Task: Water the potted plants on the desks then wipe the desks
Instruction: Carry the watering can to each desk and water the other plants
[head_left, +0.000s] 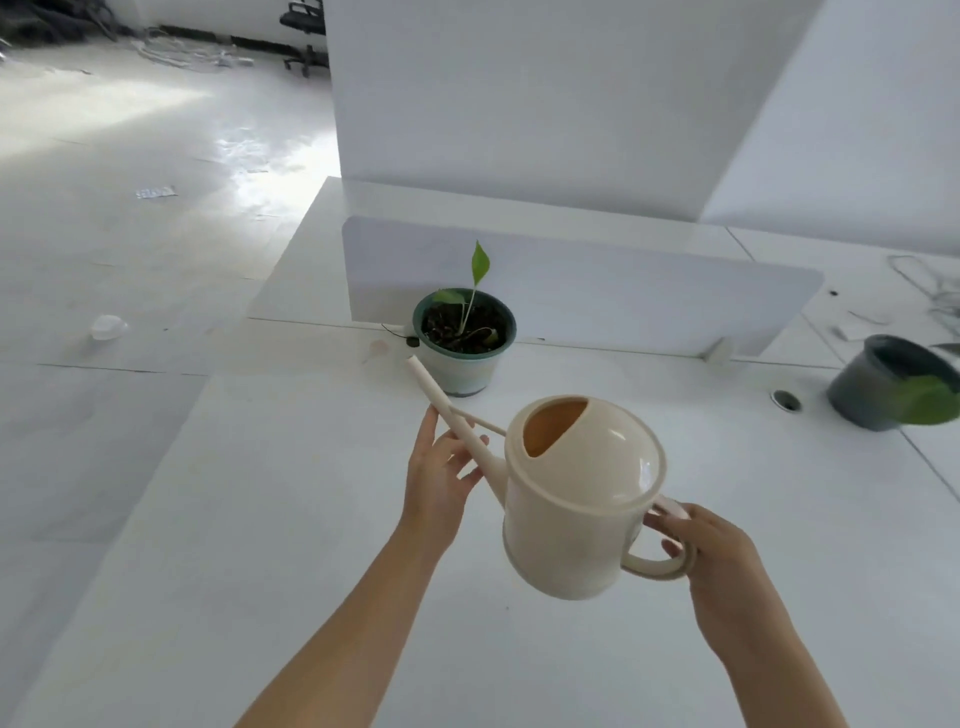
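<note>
Holding the watering can (576, 499), right hand (711, 551) grips the handle (670, 566), left hand (436, 478) cradles the spout (447, 410).

Office: white desks (291, 519) with divider screen (571, 291), cable grommet (786, 400), swivel chair (306, 31) behind.

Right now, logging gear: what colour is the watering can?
Cream outside, orange-tan inside its opening; watering can, head view.

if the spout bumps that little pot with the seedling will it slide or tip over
A nudge from the watering can probably slides rather than tips the pot: it looks squat and sits on a smooth white desk. It likely feels light, being small. Its seedling is thin and would bend easily.
</note>
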